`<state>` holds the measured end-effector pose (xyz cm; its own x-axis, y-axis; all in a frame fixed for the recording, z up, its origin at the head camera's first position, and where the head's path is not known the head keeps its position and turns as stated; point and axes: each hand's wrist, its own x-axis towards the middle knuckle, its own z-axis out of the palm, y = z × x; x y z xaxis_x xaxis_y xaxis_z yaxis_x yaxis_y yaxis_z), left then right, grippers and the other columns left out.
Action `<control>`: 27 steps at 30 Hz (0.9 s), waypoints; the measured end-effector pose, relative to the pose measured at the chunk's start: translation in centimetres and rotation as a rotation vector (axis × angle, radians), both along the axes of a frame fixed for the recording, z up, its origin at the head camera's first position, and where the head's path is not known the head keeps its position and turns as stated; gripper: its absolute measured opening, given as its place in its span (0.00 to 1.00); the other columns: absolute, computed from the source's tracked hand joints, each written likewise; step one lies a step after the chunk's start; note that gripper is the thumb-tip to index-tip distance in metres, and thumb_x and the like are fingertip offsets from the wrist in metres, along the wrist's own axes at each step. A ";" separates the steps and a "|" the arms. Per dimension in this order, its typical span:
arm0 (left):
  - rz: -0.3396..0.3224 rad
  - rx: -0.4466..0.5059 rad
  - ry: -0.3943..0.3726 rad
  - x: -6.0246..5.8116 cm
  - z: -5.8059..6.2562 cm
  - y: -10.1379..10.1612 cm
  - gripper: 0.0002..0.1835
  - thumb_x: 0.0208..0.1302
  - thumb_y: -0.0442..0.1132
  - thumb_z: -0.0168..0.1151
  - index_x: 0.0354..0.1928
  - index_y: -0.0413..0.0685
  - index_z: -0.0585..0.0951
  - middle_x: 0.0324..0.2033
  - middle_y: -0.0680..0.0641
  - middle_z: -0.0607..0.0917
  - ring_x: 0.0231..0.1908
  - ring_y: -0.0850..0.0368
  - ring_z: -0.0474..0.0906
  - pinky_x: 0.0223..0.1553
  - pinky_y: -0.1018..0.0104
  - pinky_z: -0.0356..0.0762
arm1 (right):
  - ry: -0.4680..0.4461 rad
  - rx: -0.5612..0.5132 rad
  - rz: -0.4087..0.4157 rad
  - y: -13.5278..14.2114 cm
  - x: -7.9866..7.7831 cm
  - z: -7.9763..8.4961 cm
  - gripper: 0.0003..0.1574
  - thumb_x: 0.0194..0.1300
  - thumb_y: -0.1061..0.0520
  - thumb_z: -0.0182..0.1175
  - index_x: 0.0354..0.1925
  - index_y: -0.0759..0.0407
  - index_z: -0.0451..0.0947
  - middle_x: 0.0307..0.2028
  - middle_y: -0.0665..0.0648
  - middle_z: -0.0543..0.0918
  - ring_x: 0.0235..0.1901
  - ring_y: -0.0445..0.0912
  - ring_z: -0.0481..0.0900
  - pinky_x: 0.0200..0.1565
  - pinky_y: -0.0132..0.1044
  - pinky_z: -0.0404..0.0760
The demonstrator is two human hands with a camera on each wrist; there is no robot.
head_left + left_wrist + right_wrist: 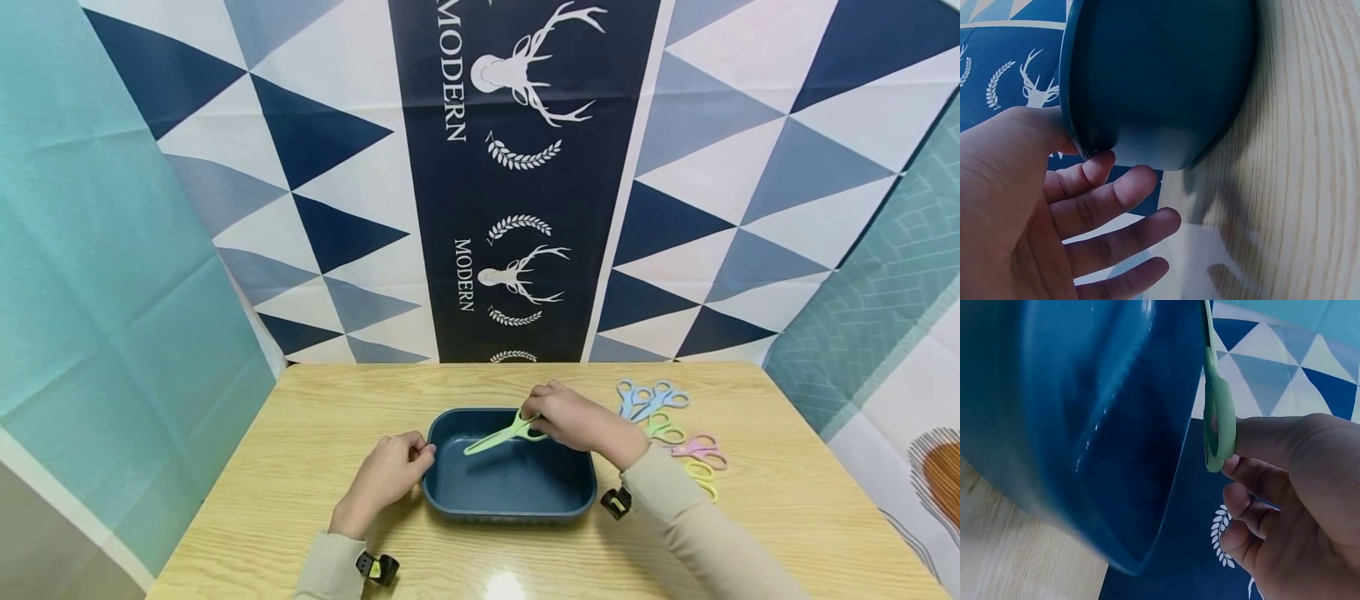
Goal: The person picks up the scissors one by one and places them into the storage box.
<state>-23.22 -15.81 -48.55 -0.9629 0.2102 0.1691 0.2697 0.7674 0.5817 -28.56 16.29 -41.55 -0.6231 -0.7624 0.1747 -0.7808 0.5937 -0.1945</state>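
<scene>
A dark blue rectangular plastic basin point(517, 485) stands on the wooden table. My left hand point(392, 468) pinches its left rim between thumb and index finger; in the left wrist view the other fingers point(1124, 237) spread loosely below the rim. Above the basin, my right hand point(577, 418) holds light green scissors point(491, 439) by their handle loops, the blades pointing left and down over the basin. Seen from the right wrist, the thumb and index finger pinch the green handle point(1225, 422). Nothing shows inside the visible part of the basin.
To the right of the basin lie several more scissors: light blue ones point(662, 398), a green pair point(663, 430), a pink pair point(703, 451) and a yellow pair point(702, 473). My right forearm partly covers them. A patterned cloth point(517, 192) hangs behind the table point(300, 475).
</scene>
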 end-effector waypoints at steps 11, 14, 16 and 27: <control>-0.003 0.003 -0.011 0.1 0.0 -0.1 0.13 0.73 0.44 0.60 0.27 0.55 0.77 0.15 0.59 0.72 0.15 0.66 0.66 0.19 0.71 0.62 | -0.042 0.050 0.029 -1.5 -0.3 0.1 0.07 0.68 0.61 0.67 0.45 0.56 0.86 0.43 0.53 0.85 0.41 0.47 0.75 0.47 0.42 0.77; 0.003 0.002 -0.015 0.0 0.0 -0.1 0.13 0.73 0.44 0.61 0.27 0.55 0.77 0.15 0.59 0.72 0.15 0.66 0.66 0.20 0.71 0.62 | -0.040 0.056 0.048 -2.1 -0.4 0.1 0.07 0.68 0.62 0.67 0.45 0.57 0.86 0.43 0.53 0.85 0.41 0.47 0.75 0.48 0.42 0.76; 0.005 -0.002 -0.013 0.0 0.0 0.0 0.13 0.72 0.45 0.61 0.26 0.56 0.76 0.15 0.59 0.72 0.15 0.66 0.66 0.20 0.71 0.62 | -0.035 0.060 0.059 -2.5 -0.4 0.2 0.06 0.68 0.62 0.67 0.44 0.57 0.86 0.43 0.53 0.85 0.41 0.47 0.75 0.48 0.41 0.76; 0.010 -0.003 0.016 0.1 0.1 0.2 0.15 0.72 0.44 0.61 0.23 0.55 0.76 0.14 0.59 0.71 0.14 0.66 0.65 0.19 0.71 0.62 | -0.072 0.136 0.047 -4.4 -0.8 0.2 0.06 0.69 0.60 0.67 0.44 0.56 0.86 0.42 0.52 0.84 0.41 0.46 0.74 0.48 0.40 0.76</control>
<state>-23.14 -15.64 -48.48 -0.9621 0.2011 0.1841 0.2714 0.7716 0.5753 -29.39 11.87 -41.37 -0.5936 -0.8044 0.0239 -0.7952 0.5817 -0.1713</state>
